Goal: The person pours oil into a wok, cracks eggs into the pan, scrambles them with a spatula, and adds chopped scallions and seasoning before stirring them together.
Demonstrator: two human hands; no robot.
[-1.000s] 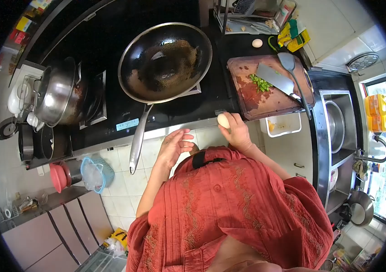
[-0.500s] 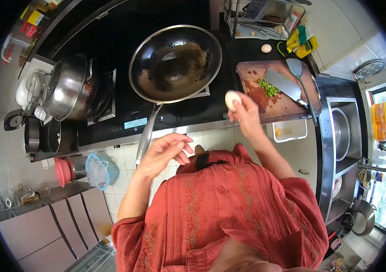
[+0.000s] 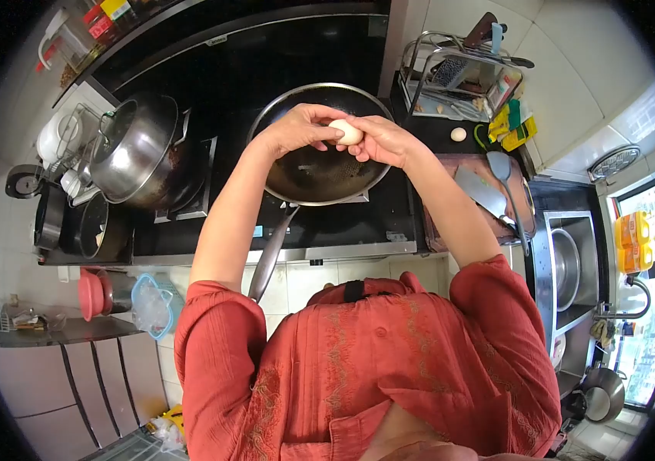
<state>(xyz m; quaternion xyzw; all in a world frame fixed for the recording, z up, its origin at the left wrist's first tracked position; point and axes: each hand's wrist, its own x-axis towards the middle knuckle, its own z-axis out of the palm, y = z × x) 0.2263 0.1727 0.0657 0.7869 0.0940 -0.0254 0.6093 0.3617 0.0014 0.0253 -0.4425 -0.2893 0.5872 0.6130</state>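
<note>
A pale egg (image 3: 348,132) is held between both hands above the wok (image 3: 327,180). My left hand (image 3: 302,131) grips it from the left with thumb and fingers. From the right, my right hand (image 3: 383,140) closes its fingers around the same egg. Whether the shell is cracked cannot be made out. The wok sits on the black cooktop, its metal handle (image 3: 272,253) pointing toward me. Part of the wok lies hidden behind my hands.
A cutting board (image 3: 436,223) at right bears a cleaver (image 3: 481,192) and a spatula (image 3: 502,170). Behind it lies another egg (image 3: 458,134). A large steel pot (image 3: 135,150) stands left of the wok. The sink (image 3: 565,269) is at far right.
Both hands have risen and moved forward over the wok. My left hand, empty and open before, has joined my right hand on the egg. The view has tilted.
</note>
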